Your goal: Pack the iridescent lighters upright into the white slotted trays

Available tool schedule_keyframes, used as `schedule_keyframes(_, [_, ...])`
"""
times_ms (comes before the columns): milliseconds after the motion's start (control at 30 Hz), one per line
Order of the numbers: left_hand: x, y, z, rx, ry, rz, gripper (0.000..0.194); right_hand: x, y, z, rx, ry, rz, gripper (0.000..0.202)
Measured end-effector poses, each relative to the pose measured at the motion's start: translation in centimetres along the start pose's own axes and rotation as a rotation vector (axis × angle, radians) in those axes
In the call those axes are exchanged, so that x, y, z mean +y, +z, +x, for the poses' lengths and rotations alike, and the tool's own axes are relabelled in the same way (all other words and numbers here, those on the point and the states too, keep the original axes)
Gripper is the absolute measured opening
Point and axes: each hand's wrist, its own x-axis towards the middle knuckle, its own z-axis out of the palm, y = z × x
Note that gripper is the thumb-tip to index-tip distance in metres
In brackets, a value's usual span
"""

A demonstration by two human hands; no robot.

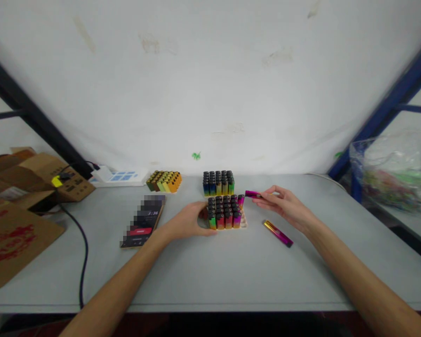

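Note:
My left hand (190, 221) is wrapped around the left end of a white tray (244, 222) packed with upright lighters (223, 213) in green, red and purple with black tops. Part of the tray's right side shows bare slots, and one purple lighter (241, 201) stands at the back of that side. Just right of the tray, my right hand (279, 203) pinches a purple lighter (253, 194), held nearly level. Below that hand a loose purple and gold lighter (278, 233) lies slantwise on the table.
Behind stands another block of upright lighters (218, 183); a yellow and green set (163, 181) sits farther left. A phone (143, 222), power strip (126, 177), black cable (86, 248) and cardboard boxes (17, 234) occupy the left. A clear plastic bag (396, 173) is at right.

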Motion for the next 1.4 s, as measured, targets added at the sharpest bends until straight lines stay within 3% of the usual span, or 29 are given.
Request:
schedule_keyframes(167, [-0.2,0.1,0.0,0.006,0.009,-0.018,0.054,0.3,1.0,0.1,-0.007,0.063,0.082,0.027])
schedule_keyframes(333, [-0.2,0.1,-0.1,0.007,0.016,-0.037,0.054,1.0,1.5,0.3,-0.03,0.026,0.166,0.034])
schedule_keyframes(433, [-0.2,0.0,-0.1,0.006,0.021,-0.049,0.053,1.1,1.7,0.2,-0.034,0.048,0.245,0.026])
schedule_keyframes(533, [-0.2,0.1,-0.1,0.007,0.021,-0.064,0.054,1.2,2.0,0.1,-0.069,0.081,0.252,0.045])
schedule_keyframes(600, [-0.3,0.1,-0.1,0.011,0.02,-0.06,0.055,1.3,2.1,0.1,-0.126,0.072,0.21,0.05])
schedule_keyframes(667, [-0.3,0.1,-0.1,0.009,0.017,-0.055,0.055,1.7,2.2,0.2,-0.178,0.042,0.153,0.039])
schedule_keyframes(733, [-0.3,0.1,-0.1,0.005,0.017,-0.05,0.055,2.1,2.3,0.3,-0.185,0.001,0.102,0.032])
schedule_keyframes(833, [-0.2,0.1,0.0,0.0,0.012,-0.033,0.055,2.4,2.4,0.6,-0.157,-0.021,0.037,0.038])
schedule_keyframes(900, [-0.2,0.1,0.0,-0.001,0.005,-0.014,0.057,2.5,2.5,0.6,-0.1,-0.044,-0.094,0.045])
schedule_keyframes(1033, [-0.3,0.1,0.0,-0.007,0.003,-0.018,0.06,2.4,2.5,0.5,0.11,-0.25,-0.558,0.057])
schedule_keyframes(1100, [-0.3,0.1,0.0,-0.008,0.006,-0.037,0.061,2.4,2.4,0.5,0.148,-0.295,-0.681,0.056])
schedule_keyframes(1400, [-0.1,0.0,-0.1,-0.014,0.007,-0.065,0.06,2.5,2.3,0.2,0.142,-0.327,-0.698,0.04])
